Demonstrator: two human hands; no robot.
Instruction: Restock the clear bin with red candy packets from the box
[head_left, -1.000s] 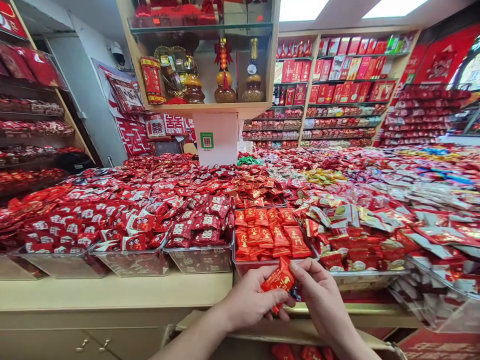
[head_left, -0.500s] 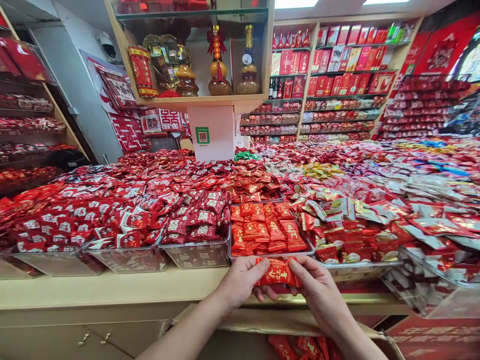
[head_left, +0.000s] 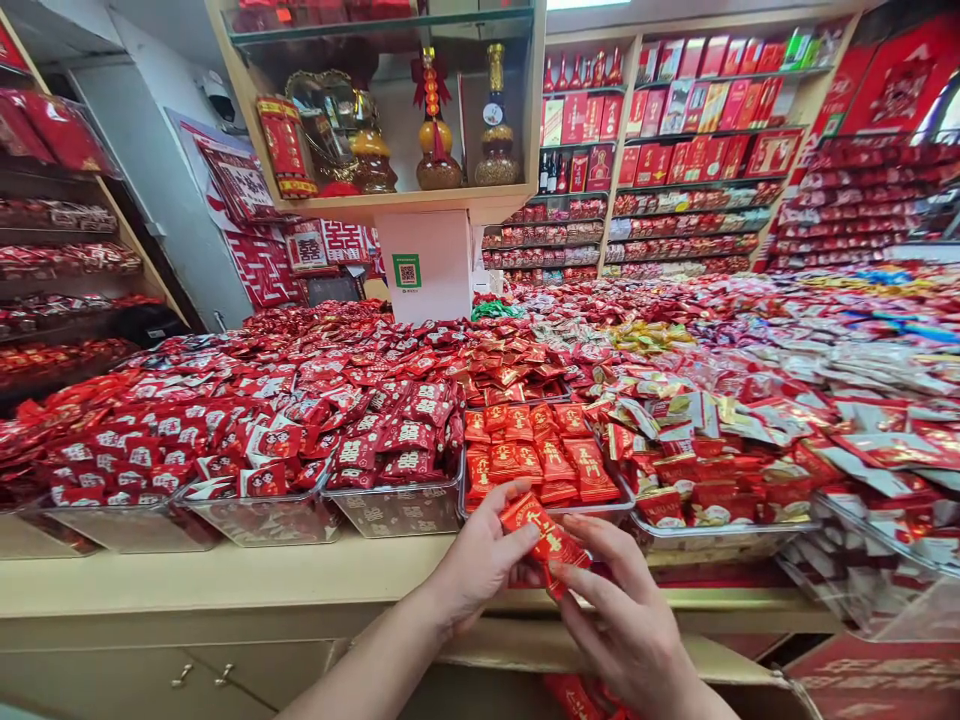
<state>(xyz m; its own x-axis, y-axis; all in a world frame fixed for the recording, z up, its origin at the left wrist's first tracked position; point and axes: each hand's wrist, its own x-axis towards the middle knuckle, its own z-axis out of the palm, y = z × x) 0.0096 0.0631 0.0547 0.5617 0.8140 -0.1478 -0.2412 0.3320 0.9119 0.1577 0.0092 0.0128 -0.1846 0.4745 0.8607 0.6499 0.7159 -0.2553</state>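
Note:
A small red wrapped packet with gold lettering [head_left: 541, 535] is tilted, its right end lower, in front of a clear tray [head_left: 551, 508]. My left hand [head_left: 480, 560] pinches its left end between thumb and fingers. At the lower right end, the fingers of my right hand [head_left: 630, 610] lie against the wrapper; the thumb is hidden. Just behind, similar red packets [head_left: 525, 455] lie in rows in that tray. Under my hands a cardboard box [head_left: 480, 650] holds more red packets [head_left: 574, 692], partly covered by my right forearm.
Clear bins of dark red packets [head_left: 397, 440] stand to the left along the cream counter edge [head_left: 225, 580]. On the right are bins of red and white packets [head_left: 720, 480]. A display cabinet [head_left: 390, 205] overhangs the counter, with stocked shelves [head_left: 697, 190] behind.
The packet has turned from level to tilted, right end down. My right hand has shifted its grip, fingers now over the front. The view has moved slightly.

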